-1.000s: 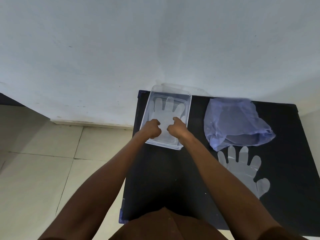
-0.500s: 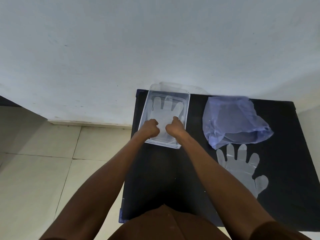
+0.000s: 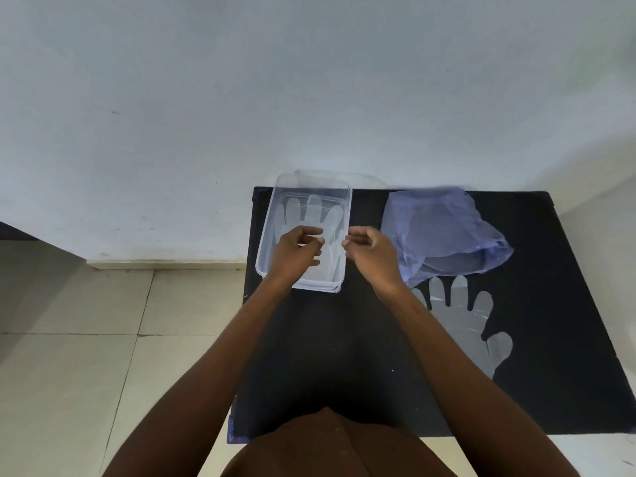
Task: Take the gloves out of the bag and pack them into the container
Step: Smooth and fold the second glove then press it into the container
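Observation:
A clear plastic container [image 3: 272, 235] sits at the far left of the black table [image 3: 344, 356]. A clear plastic glove [image 3: 303, 211] lies flat inside it, fingers pointing away. My left hand [image 3: 297, 253] hovers over the container with fingers loosely curled and holds nothing. My right hand [image 3: 370, 251] is at the container's right rim, fingers loosely curled, also empty. A crumpled pale blue bag [image 3: 444, 232] lies to the right. Another clear glove [image 3: 464, 321] lies flat on the table just in front of the bag.
The table stands against a white wall [image 3: 309, 80]. Beige floor tiles [image 3: 86, 339] lie to the left. A second clear piece, perhaps a lid [image 3: 344, 177], leans behind the container.
Both hands have lifted off the glove in the container and drawn apart. My right hand has shifted right to the container's rim. The glove stays flat inside.

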### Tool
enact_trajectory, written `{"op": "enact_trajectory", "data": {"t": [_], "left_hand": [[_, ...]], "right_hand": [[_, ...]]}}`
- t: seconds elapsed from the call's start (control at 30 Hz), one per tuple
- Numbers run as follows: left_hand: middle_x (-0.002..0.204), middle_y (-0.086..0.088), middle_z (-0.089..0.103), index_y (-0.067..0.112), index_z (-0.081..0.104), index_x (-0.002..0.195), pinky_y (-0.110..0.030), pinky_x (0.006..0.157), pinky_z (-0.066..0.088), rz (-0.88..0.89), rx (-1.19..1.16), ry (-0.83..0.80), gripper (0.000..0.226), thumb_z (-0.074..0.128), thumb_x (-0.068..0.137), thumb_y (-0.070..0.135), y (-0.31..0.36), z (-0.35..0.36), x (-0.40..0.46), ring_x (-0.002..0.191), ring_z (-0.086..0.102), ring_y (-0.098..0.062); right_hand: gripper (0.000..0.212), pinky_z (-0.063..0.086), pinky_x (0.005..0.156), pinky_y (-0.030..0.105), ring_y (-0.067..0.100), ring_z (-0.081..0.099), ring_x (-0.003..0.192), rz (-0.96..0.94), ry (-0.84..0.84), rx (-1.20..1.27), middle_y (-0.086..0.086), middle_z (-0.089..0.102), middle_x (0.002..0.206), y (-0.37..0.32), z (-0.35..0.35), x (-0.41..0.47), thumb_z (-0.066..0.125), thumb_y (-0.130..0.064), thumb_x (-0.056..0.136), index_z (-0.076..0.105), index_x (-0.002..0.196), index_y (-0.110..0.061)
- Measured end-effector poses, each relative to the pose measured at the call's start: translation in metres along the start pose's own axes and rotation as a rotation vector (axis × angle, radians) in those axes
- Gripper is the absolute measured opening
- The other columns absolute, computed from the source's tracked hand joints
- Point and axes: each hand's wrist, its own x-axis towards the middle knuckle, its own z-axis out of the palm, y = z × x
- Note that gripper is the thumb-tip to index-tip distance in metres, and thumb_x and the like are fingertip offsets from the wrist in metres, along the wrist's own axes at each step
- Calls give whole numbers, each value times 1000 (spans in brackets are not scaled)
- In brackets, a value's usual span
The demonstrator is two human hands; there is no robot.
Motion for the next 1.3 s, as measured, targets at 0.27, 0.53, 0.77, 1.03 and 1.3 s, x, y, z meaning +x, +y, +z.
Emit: {"op": "enact_trajectory", "data": {"t": [0.27, 0.53, 0.77, 1.03, 1.3], "left_hand": [[105, -13, 73, 17, 70, 114, -27, 72, 62, -26, -252, -149, 18, 64, 97, 15, 10, 75, -75, 89, 73, -19], [105, -11, 73, 20, 71, 110, -35, 79, 64, -176, -197, -245, 16, 67, 95, 15, -16, 167, -118, 93, 73, -22], [101, -7, 72, 16, 70, 108, -39, 83, 64, -254, 18, -252, 15, 69, 92, 17, -44, 225, -135, 88, 69, -17], [106, -9, 69, 10, 66, 117, -32, 91, 53, -126, 446, -283, 36, 78, 84, 19, -61, 267, -150, 99, 67, -22], [105, -11, 69, 10, 62, 110, -38, 84, 59, -66, 544, -225, 21, 67, 90, 12, -66, 282, -159, 94, 68, -27]], "right_hand": [[23, 64, 82, 32, 18, 73, 98, 48, 73, 127, 5, 74, 107, 45, -80, -51, 68, -14, 95, 69, 118, -11], [16, 65, 81, 42, 15, 73, 88, 168, 122, 5, 2, 74, 98, 143, -161, -95, 69, -18, 92, 70, 108, -18], [26, 55, 99, 39, 24, 68, 105, 345, 120, -195, 6, 72, 116, 221, -204, -115, 69, -21, 91, 70, 115, -13], [15, 62, 76, 45, 24, 70, 76, 428, 85, -349, 5, 69, 88, 268, -215, -123, 73, -25, 85, 62, 90, -16], [23, 64, 73, 46, 24, 73, 75, 456, 99, -255, 5, 68, 88, 275, -214, -114, 76, -5, 84, 59, 82, -21]]}}
